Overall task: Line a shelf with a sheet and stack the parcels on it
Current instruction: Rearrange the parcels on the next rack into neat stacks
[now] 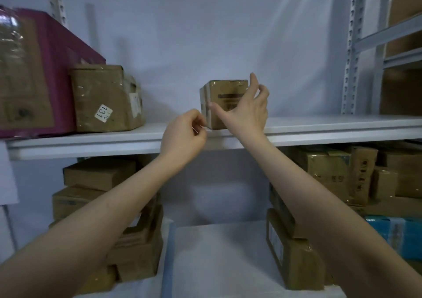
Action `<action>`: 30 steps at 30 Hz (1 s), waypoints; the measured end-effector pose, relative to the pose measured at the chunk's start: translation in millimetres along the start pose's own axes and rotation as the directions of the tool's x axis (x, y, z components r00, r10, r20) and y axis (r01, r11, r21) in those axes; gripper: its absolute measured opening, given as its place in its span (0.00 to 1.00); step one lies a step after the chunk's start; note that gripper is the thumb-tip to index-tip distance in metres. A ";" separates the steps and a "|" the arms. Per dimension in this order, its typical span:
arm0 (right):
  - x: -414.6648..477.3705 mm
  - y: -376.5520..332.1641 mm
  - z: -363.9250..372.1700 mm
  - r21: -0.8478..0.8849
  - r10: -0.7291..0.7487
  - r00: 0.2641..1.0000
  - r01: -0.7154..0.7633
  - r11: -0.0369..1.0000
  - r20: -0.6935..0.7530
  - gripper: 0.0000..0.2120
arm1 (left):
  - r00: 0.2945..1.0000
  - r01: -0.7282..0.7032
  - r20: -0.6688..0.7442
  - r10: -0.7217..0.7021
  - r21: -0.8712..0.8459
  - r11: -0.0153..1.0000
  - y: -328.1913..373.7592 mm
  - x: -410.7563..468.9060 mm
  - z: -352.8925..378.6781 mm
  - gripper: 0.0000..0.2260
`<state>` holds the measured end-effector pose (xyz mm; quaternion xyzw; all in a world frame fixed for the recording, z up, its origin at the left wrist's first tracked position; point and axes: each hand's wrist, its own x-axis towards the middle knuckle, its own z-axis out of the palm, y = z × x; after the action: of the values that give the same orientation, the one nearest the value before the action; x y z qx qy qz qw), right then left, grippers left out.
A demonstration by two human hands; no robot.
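Note:
A small taped cardboard parcel (225, 92) stands upright in the middle of the white shelf (331, 126), whose top looks covered in white. My right hand (246, 112) is spread in front of the parcel's right half, thumb across its front face and fingers up by its right edge, not closed around it. My left hand (185, 135) hovers at the shelf's front edge by the parcel's lower left corner, fingers curled, with nothing visibly held. A white sheet (217, 252) lies on the shelf below.
A large purple box (57, 69) and a taped parcel with a "131" sticker (102, 99) fill the shelf's left end. Below, stacked parcels stand left (98, 174) and right (331, 172), beside a blue package (392, 236). A slotted upright (351, 46) bounds the right.

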<state>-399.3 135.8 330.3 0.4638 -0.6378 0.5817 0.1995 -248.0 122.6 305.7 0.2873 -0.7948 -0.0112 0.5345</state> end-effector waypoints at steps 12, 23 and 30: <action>23.9 -23.3 22.8 0.455 0.110 0.972 -0.195 0.869 0.206 0.36 | 0.985 0.174 0.007 -0.174 -0.024 0.984 -27.8 20.2 -32.9 0.09; 28.1 -70.0 66.4 0.192 0.060 0.988 -0.087 0.978 0.139 0.45 | 0.962 0.263 0.001 -0.274 0.283 0.923 -64.2 38.4 -61.0 0.17; 17.3 -110.1 134.2 0.039 -0.085 0.958 0.077 0.996 0.274 0.31 | 0.906 0.339 0.107 -0.409 0.393 0.855 -95.6 48.4 -85.0 0.22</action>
<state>-278.8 17.0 372.6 0.5686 -0.6315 0.5119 0.1257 -145.5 44.7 351.9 0.5288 -0.7578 0.0059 0.3821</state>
